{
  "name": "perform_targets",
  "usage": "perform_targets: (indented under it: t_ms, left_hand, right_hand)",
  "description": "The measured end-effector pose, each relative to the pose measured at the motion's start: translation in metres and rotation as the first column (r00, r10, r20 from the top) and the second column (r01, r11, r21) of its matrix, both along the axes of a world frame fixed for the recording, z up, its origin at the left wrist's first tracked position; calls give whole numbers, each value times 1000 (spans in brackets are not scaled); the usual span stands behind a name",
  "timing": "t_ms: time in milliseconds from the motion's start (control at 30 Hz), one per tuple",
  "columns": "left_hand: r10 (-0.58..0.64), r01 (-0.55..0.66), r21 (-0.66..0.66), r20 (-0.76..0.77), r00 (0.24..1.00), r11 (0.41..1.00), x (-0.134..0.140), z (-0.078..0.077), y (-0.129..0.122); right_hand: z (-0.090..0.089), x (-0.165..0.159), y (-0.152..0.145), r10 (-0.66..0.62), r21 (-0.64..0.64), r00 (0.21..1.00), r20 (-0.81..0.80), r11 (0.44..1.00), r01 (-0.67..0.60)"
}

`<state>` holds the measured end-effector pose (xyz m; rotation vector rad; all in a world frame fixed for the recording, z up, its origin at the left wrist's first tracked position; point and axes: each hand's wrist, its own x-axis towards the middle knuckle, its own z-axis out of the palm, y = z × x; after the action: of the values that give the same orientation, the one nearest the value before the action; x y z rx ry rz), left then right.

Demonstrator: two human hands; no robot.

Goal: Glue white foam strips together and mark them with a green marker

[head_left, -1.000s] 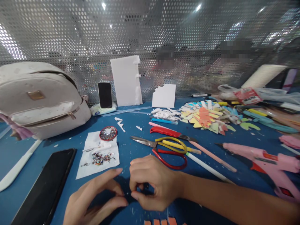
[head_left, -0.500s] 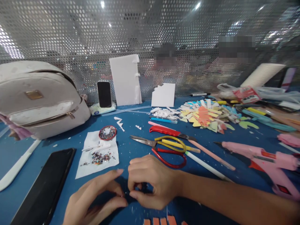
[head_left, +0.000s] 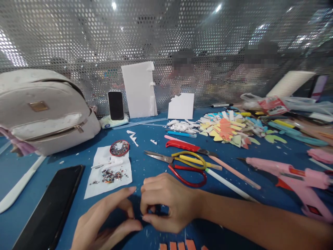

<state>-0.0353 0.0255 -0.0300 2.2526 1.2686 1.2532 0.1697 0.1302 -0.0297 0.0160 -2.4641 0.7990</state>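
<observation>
At the front of the blue table (head_left: pixel 145 146), my left hand (head_left: pixel 104 218) has its index finger stretched forward while another fingertip bends down close to the thumb. Whatever may lie in that pinch is too small to make out. Right beside it, my right hand (head_left: pixel 169 201) is closed, its fingers curled toward the thumb; anything in them is hidden. Scissors (head_left: pixel 171 159) with one yellow and one red handle lie just beyond my right hand. Beyond my left hand is a white paper sheet (head_left: pixel 90 189) with colourful glitter bits (head_left: pixel 111 176) and a small red-rimmed round dish (head_left: pixel 119 148).
Orange pieces (head_left: pixel 180 246) line the front edge. A pink glue gun (head_left: pixel 288 170) lies right, near glue sticks (head_left: pixel 234 184) and a red-handled cutter (head_left: pixel 182 145). Paper scraps (head_left: pixel 229 128) form a pile behind. Left are a black phone (head_left: pixel 49 208), white knife (head_left: pixel 22 185) and backpack (head_left: pixel 44 114).
My right hand has shifted very slightly to the left, and my left index finger has moved slightly. Objects on the table stay where they were.
</observation>
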Motion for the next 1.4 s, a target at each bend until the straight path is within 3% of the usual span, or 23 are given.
perform_targets:
  t_ms: [167, 400, 1400]
  left_hand:
    - [20, -19, 23, -20, 1000, 1000, -2, -1, 0]
    - [50, -50, 6, -33, 998, 999, 1, 0, 0]
    - [49, -47, 24, -77, 996, 999, -2, -2, 0]
  right_hand:
    - [2, 0, 1, 6, -29, 999, 46, 1000, -4]
    - [4, 1, 2, -4, -108, 1000, -14, 994, 2]
    - [4, -1, 0, -23, -132, 999, -41, 991, 17]
